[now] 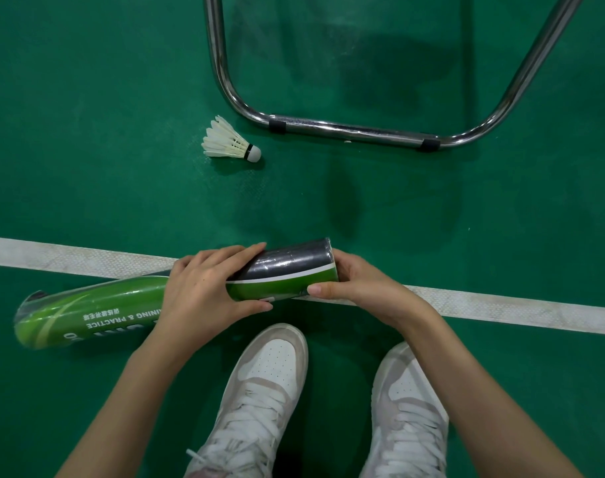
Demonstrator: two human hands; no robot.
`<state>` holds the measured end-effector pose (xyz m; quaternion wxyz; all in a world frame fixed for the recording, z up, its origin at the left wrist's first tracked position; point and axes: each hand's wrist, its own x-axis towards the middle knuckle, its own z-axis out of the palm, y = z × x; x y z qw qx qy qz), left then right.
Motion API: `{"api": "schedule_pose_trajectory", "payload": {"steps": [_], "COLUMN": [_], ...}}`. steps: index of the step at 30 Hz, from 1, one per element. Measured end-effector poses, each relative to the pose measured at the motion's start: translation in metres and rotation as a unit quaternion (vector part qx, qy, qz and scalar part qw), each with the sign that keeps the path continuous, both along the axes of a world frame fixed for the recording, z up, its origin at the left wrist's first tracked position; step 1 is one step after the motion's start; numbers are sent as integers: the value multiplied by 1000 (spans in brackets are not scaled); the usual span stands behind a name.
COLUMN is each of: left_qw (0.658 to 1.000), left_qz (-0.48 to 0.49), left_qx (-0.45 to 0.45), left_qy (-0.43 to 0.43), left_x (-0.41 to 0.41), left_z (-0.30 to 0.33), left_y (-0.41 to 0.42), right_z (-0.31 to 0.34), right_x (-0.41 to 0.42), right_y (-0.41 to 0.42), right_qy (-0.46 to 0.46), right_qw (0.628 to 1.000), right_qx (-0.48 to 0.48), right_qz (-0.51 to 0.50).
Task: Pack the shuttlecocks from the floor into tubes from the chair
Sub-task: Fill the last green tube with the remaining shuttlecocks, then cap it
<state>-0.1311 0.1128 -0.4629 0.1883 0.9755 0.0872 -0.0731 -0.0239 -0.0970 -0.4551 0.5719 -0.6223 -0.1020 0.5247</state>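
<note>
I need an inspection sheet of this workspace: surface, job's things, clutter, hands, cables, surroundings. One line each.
Surface: green court floor with a white line across it.
Job's things: green and black tube held level above the floor; one shuttlecock lying on the floor beyond it.
Clutter: nothing seen.
Hands: left hand grips the tube's middle; right hand holds its black end, whether capped cannot be told.
Cables: nothing seen.
Surroundings: chrome chair frame on the floor; two white shoes below.

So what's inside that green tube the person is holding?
Cannot tell: the tube lies sideways, wrapped in plastic, with the right hand covering one end and the left hand gripping its middle. One shuttlecock lies on the floor outside it.
</note>
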Motion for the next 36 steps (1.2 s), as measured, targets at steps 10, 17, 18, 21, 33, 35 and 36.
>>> {"api": "schedule_pose_trajectory", "payload": {"steps": [10, 17, 18, 21, 33, 35, 36], "left_qw": [998, 997, 997, 996, 994, 994, 994], "left_qz": [31, 46, 50, 61, 79, 79, 79], "left_qx": [-7, -4, -4, -5, -13, -12, -12], "left_qy": [49, 65, 66, 68, 76, 80, 81], "left_x": [12, 17, 18, 22, 25, 24, 23], "left_z": [2, 3, 4, 4, 6, 5, 5], "left_y": [7, 13, 13, 17, 29, 30, 30], "right_z": [1, -8, -10, -19, -42, -46, -47], "right_x": [31, 76, 81, 94, 127, 130, 131], "right_y": [-5, 29, 38, 66, 143, 146, 147], "right_qy": [-43, -190, -206, -246, -407, -417, -420], "right_qw": [998, 975, 972, 965, 880, 864, 860], "right_qx": [-35, -79, -82, -88, -180, -202, -206], "right_qz": [-40, -80, -75, -26, 165, 196, 206]}}
